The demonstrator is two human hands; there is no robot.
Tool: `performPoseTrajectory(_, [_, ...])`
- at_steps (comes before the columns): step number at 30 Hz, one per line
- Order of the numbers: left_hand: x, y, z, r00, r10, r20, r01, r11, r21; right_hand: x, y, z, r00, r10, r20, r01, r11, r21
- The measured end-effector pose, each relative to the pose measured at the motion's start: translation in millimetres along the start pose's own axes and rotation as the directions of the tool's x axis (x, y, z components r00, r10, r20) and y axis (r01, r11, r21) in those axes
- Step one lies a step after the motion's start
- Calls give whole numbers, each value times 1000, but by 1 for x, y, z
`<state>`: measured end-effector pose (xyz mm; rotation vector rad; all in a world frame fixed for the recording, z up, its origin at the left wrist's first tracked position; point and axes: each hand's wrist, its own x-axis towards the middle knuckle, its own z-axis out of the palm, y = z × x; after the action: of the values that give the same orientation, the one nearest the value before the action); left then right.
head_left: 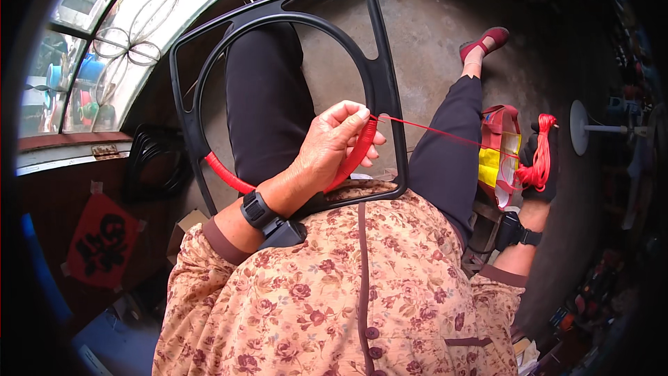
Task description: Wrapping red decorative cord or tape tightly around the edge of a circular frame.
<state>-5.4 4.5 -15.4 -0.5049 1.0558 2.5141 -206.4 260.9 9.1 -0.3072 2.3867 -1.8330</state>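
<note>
Across my lap lies a black frame, squarish outside with a large ring inside. Tight turns of red cord cover the near part of the ring, forming a red wrapping. My left hand grips the wrapped ring at the wrapping's right end, thumb and forefinger pinching where the cord leaves it. A taut red cord runs from there to my right hand, which is stretched out to the right in a black glove. That hand is closed around a hanging skein of red cord; its fingers are partly hidden.
A red and yellow bag sits beside my right leg, close to the skein. More black frames lean at the left wall below a barred window. A white round disc on a rod stands at the right.
</note>
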Motion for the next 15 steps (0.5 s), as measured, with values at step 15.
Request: performPoseTrajectory(15, [3, -10, 5, 993, 114, 11, -113, 966, 231, -62, -86, 101, 620, -596, 510, 704, 136, -697])
